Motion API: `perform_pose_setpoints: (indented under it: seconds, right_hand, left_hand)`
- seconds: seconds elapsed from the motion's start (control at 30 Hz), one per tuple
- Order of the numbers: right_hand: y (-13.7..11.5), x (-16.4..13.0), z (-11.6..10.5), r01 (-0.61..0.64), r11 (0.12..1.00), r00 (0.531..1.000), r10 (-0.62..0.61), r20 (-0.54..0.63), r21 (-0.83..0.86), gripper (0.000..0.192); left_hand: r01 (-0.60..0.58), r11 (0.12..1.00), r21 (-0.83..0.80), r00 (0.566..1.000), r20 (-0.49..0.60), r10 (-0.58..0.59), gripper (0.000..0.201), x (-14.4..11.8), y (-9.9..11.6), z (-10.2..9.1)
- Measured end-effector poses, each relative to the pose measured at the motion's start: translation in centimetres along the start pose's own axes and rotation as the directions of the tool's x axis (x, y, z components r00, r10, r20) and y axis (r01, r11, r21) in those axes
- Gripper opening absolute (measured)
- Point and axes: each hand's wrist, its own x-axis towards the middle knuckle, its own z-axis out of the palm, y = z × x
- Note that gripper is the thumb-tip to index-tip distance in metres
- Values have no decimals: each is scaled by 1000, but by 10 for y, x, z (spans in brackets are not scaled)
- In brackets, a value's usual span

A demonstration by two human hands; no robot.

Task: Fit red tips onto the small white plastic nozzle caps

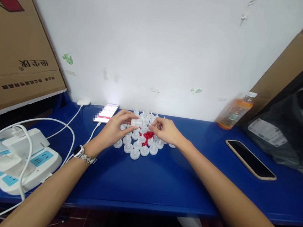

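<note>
Between the thumb and fingers of my left hand (120,126) is a white plastic nozzle cap (136,122), tilted with its tip toward the right. My right hand (166,131) is close by on the right, its thumb and index finger pinched together; whatever they hold is too small or hidden to make out. Under and between both hands stand several more white nozzle caps (135,154), wide base down and pointed tip up. Small red pieces (147,137) lie in a heap among them, partly covered by the caps.
A lit phone (106,113) lies behind my left hand, on a cable. At left is a white power strip (34,163) with looping cords. To the right are another phone (250,159), an orange drink bottle (236,111) and a dark plastic bag (290,123). A white wall (173,51) rises behind the blue table (144,184).
</note>
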Motion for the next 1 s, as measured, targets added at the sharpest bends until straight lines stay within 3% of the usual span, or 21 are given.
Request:
perform_pose_setpoints:
  seconds: [0.1, 0.2, 0.37, 0.5, 0.67, 0.83, 1.0]
  right_hand:
    - [-9, -2, 3, 62, 975, 997, -52, -55, 215, 19]
    - [-24, 2, 11, 166, 877, 986, -163, -45, 451, 28]
    - [-47, 38, 25, 253, 782, 966, -239, -101, 569, 22]
    - [-50, 86, 40, 250, 863, 967, -197, -163, 439, 8]
    - [-42, 130, 71, 191, 970, 980, -196, 20, 149, 8]
    - [-38, 143, 88, 239, 966, 962, -223, 160, -94, 12]
    - [-40, 139, 76, 248, 948, 957, -208, 202, -200, 16]
  left_hand:
    - [24, 1000, -18, 999, -24, -25, 34, -2, 1, 0]
    - [46, 999, -16, 996, -79, -47, 41, -2, 3, -3]
    - [78, 997, -9, 969, -233, -78, 45, -2, 2, -11]
    - [226, 969, 99, 927, -327, -182, 37, -5, -11, -21]
    - [328, 901, 283, 931, -257, -258, 26, -11, -34, -28]
    - [321, 870, 373, 944, -193, -266, 23, -14, -44, -24]
    - [273, 892, 361, 959, -172, -224, 22, -14, -43, -23]
